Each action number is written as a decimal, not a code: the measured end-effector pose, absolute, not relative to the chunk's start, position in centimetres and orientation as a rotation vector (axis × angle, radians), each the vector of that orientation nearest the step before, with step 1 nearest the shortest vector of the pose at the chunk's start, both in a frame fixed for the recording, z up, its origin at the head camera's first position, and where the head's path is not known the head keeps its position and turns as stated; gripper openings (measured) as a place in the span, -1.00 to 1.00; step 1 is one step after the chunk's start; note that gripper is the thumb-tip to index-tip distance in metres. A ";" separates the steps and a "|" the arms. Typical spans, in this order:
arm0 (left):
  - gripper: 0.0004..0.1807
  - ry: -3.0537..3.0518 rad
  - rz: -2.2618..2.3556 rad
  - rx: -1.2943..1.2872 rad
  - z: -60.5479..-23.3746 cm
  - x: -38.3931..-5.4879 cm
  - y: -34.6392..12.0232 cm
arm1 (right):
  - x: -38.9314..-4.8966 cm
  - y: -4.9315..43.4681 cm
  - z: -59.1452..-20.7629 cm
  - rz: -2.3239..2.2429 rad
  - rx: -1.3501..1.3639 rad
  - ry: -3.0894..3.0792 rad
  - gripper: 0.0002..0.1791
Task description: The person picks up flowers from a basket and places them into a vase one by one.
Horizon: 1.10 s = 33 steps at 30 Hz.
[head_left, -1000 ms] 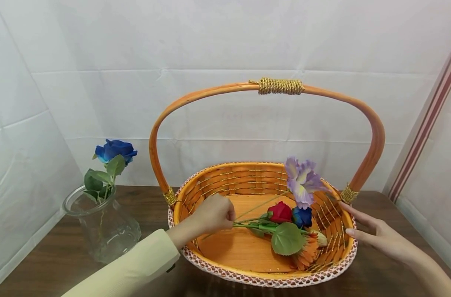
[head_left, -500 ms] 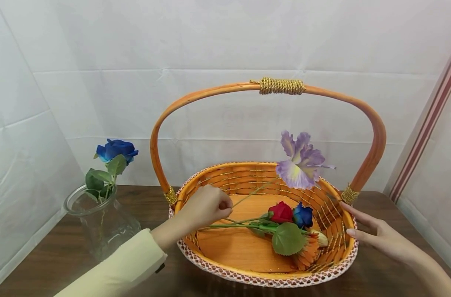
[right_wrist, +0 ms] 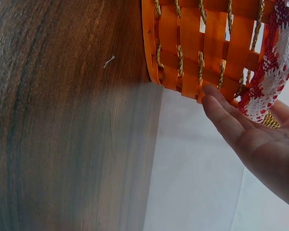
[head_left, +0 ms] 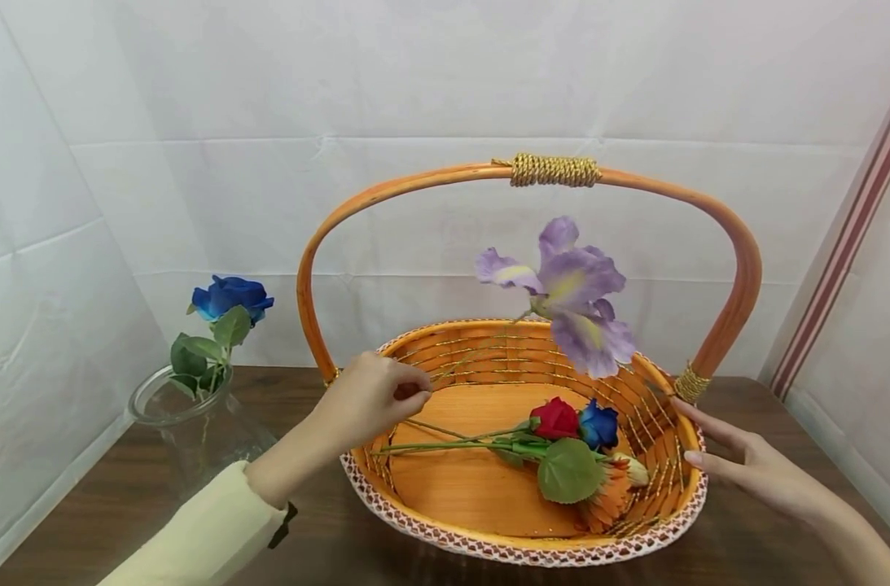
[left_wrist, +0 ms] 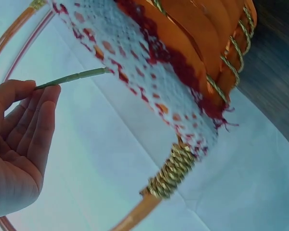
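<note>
My left hand (head_left: 367, 399) pinches the thin green stem (left_wrist: 79, 76) of a purple iris (head_left: 572, 281) between thumb and fingertips. The bloom rises above the orange woven basket (head_left: 445, 533), under its arched handle (head_left: 386, 189). My right hand (head_left: 756, 468) holds the basket's right rim, thumb and index finger over the edge. Other fingers (right_wrist: 221, 115) lie against its outer wall in the right wrist view. Inside the basket lie a red rose (head_left: 554, 418), a blue rose (head_left: 598, 426), an orange daisy-like flower (head_left: 607, 498) and a pale bud (head_left: 635, 471), stems pointing left.
A clear glass vase (head_left: 195, 439) with another blue rose (head_left: 232, 299) stands left of the basket. The dark wooden table (head_left: 320, 529) carries both. White sheeting (head_left: 415, 81) hangs behind and at the sides.
My left hand has moved left and up, drawing the iris away from the other flowers; its bloom has risen from the basket and turned. My right hand has stayed at the rim.
</note>
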<state>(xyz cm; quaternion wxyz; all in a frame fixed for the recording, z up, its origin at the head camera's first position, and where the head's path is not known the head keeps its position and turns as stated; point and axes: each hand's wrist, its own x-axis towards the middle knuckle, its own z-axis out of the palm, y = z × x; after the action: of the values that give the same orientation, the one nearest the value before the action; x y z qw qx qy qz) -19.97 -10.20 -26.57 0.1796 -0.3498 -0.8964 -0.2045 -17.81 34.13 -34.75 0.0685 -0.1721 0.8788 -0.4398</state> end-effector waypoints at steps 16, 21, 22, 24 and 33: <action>-0.92 -2.452 -0.635 -0.839 -25.7 -18.0 -14.2 | -17.8 34.1 -34.8 -1.359 -0.529 2.622 -0.37; -0.91 -2.404 -0.663 -0.767 -25.4 -17.3 -15.7 | -17.8 34.1 -34.6 -1.308 -0.521 2.659 -0.37; -0.91 -2.388 -0.661 -0.756 -25.3 -17.1 -15.9 | -17.8 34.0 -34.6 -1.297 -0.517 2.667 -0.37; -0.91 -2.364 -0.659 -0.739 -25.2 -16.8 -16.4 | -17.8 34.0 -34.6 -1.275 -0.508 2.677 -0.37; -0.93 -2.330 -0.688 -0.617 -24.5 -15.1 -18.8 | -17.8 34.0 -34.6 -1.291 -0.497 2.665 -0.37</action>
<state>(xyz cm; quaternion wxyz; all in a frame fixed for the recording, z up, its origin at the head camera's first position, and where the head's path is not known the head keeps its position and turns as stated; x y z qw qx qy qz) -15.13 -18.77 -24.55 0.3120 -0.2337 -0.8832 -0.2608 -17.83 34.01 -34.62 0.0694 -0.1650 0.8855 -0.4289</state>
